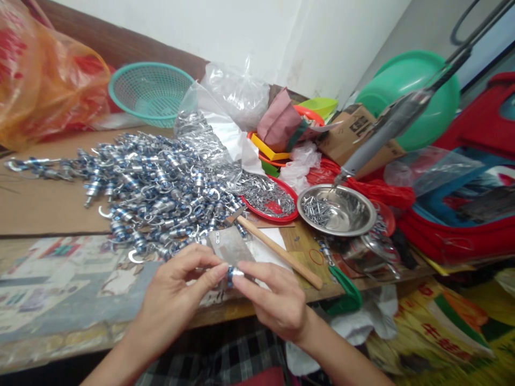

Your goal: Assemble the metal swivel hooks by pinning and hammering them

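In the head view, my left hand (177,295) and my right hand (279,297) meet over the front edge of the workbench. Pinched between their fingertips is a small blue-and-silver metal fitting (230,276), partly hidden by the fingers. Just beyond my fingers lies a flat grey metal plate (230,242). A hammer (281,251) with a wooden handle rests slantwise beyond my right hand. Behind my left hand spreads a big heap of similar blue-and-silver fittings (161,182), many with curved silver hooks.
Small metal pieces fill a red plate (287,218); silver pins lie in a steel bowl (362,214). Above the bowl hangs a grey rod-shaped tool (378,134). A turquoise basket (151,110) and plastic bags stand behind. A green-handled tool (348,289) overhangs the front edge.
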Tool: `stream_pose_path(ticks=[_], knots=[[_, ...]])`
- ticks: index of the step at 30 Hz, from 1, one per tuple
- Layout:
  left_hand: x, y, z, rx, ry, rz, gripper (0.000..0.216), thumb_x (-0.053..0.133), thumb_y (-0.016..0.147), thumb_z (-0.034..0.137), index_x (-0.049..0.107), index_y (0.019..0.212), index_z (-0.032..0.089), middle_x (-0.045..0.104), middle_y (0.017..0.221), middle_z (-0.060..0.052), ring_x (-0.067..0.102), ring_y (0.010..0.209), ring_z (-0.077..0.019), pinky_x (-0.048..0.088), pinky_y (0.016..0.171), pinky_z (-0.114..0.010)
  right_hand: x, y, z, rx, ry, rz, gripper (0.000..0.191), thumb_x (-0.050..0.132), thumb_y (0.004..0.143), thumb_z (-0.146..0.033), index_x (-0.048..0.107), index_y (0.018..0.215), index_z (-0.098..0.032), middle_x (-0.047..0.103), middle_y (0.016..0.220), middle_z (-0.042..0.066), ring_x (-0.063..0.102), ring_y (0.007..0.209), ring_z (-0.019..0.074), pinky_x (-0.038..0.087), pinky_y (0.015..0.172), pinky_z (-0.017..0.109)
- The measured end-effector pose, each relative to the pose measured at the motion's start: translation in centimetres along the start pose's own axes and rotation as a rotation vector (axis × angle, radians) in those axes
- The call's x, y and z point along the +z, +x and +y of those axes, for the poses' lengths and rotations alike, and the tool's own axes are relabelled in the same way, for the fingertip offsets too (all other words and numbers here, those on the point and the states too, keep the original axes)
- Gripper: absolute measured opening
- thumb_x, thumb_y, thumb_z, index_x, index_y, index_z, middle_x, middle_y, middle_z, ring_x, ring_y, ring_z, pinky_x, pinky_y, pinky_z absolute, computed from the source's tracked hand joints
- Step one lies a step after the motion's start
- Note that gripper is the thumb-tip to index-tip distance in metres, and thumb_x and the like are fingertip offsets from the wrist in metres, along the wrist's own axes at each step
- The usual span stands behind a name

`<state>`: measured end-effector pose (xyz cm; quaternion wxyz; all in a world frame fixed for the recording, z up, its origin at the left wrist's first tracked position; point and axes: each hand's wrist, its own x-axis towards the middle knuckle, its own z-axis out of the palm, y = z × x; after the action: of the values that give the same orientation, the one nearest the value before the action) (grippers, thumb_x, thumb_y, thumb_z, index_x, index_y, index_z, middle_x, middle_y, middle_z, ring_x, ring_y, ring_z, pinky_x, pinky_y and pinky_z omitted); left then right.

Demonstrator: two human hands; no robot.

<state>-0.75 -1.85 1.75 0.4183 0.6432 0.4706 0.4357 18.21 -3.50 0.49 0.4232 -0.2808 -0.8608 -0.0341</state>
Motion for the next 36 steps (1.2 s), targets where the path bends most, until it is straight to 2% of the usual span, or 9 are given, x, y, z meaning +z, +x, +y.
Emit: stream_pose_path(ticks=[4, 9, 12, 16, 20, 22, 27, 32, 36], knots=[[-0.4, 0.1, 0.2, 0.02, 0.013, -0.03, 0.015, 0.062, 0.074, 0.033, 0.069, 0.065, 0.023, 0.067, 0.077, -0.001, 0.06, 0.076, -0.0184, 0.044, 0.071, -0.026, 0.0, 0.4, -0.3, 0.062, 0.075, 0.022, 0.035, 0.05, 0.082, -0.006, 0.064, 0.111, -0.02, 0.069, 0.1, 0.011, 0.066, 0.086, 0.0171, 0.055, 0.071, 0.026], [-0.6, -0.5, -0.5, -0.229, -0.139, -0.067, 0.016, 0.066, 0.071, 0.037, 0.072, 0.068, 0.022, 0.073, 0.072, -0.002, 0.064, 0.072, -0.0199, 0.049, 0.068, -0.028, 0.8, 0.7, -0.9, 0.313, 0.35, 0.095, 0.028, 0.058, 0.078, -0.005, 0.071, 0.097, -0.02, 0.071, 0.09, 0.009, 0.068, 0.077, 0.0147, 0.056, 0.066, 0.022], [-0.3, -1.4, -1.2, -0.336, -0.311, -0.043, 0.025, 0.071, 0.067, 0.036, 0.071, 0.088, 0.023, 0.075, 0.08, -0.002, 0.066, 0.078, -0.0212, 0.052, 0.071, -0.029, 0.9, 1.2, -1.4, 0.445, 0.428, 0.1, 0.016, 0.067, 0.073, -0.01, 0.074, 0.086, -0.018, 0.072, 0.081, 0.009, 0.068, 0.07, 0.0161, 0.055, 0.065, 0.024], [0.1, -2.0, -1.8, -0.36, -0.434, 0.014, 0.053, 0.075, 0.063, 0.032, 0.058, 0.113, 0.022, 0.072, 0.092, -0.003, 0.066, 0.088, -0.0213, 0.054, 0.076, -0.029, 0.8, 2.6, -0.8, 0.567, 0.469, -0.051, 0.007, 0.069, 0.073, -0.018, 0.075, 0.077, -0.018, 0.071, 0.071, 0.005, 0.066, 0.064, 0.0148, 0.052, 0.06, 0.024], [0.1, -0.9, -1.7, -0.328, -0.472, 0.041, 0.059, 0.073, 0.066, 0.032, 0.046, 0.118, 0.022, 0.068, 0.088, -0.002, 0.065, 0.087, -0.0203, 0.054, 0.075, -0.03, 2.0, 4.8, 2.5, 0.534, 0.279, -0.108, 0.018, 0.063, 0.078, -0.023, 0.072, 0.094, -0.02, 0.07, 0.092, 0.006, 0.062, 0.086, 0.017, 0.048, 0.079, 0.031], [0.0, -0.1, -1.5, -0.333, -0.473, -0.004, 0.058, 0.072, 0.067, 0.032, 0.043, 0.117, 0.021, 0.065, 0.081, 0.0, 0.065, 0.079, -0.0187, 0.054, 0.068, -0.028, 3.2, 5.9, 4.4, 0.509, 0.126, -0.219, 0.025, 0.064, 0.078, -0.031, 0.069, 0.1, -0.019, 0.067, 0.101, 0.008, 0.058, 0.096, 0.0205, 0.043, 0.086, 0.036], [-0.7, 1.3, -1.7, -0.316, -0.38, -0.213, 0.049, 0.063, 0.075, 0.031, 0.037, 0.115, 0.02, 0.061, 0.069, 0.002, 0.061, 0.064, -0.0154, 0.049, 0.057, -0.026, 5.6, 7.9, 7.0, 0.586, 0.171, -0.485, 0.016, 0.066, 0.075, -0.036, 0.074, 0.077, -0.021, 0.071, 0.075, 0.003, 0.062, 0.075, 0.0163, 0.043, 0.069, 0.026], [-0.9, 2.1, -2.2, -0.327, -0.419, -0.264, 0.048, 0.066, 0.071, 0.029, 0.034, 0.107, 0.022, 0.06, 0.067, 0.005, 0.061, 0.058, -0.0147, 0.048, 0.054, -0.027, 5.2, 7.4, 6.5, 0.751, 0.382, -0.222, 0.007, 0.072, 0.068, -0.023, 0.073, 0.072, -0.017, 0.071, 0.071, 0.002, 0.063, 0.067, 0.014, 0.045, 0.061, 0.023], [-0.7, 2.3, -2.8, -0.342, -0.514, -0.225, 0.048, 0.07, 0.065, 0.024, 0.035, 0.099, 0.024, 0.06, 0.071, 0.006, 0.061, 0.056, -0.0138, 0.05, 0.052, -0.027, 3.7, 4.7, 4.2, 0.673, 0.393, -0.076, 0.006, 0.068, 0.072, -0.018, 0.074, 0.075, -0.019, 0.072, 0.073, 0.003, 0.065, 0.068, 0.0153, 0.05, 0.066, 0.026]])
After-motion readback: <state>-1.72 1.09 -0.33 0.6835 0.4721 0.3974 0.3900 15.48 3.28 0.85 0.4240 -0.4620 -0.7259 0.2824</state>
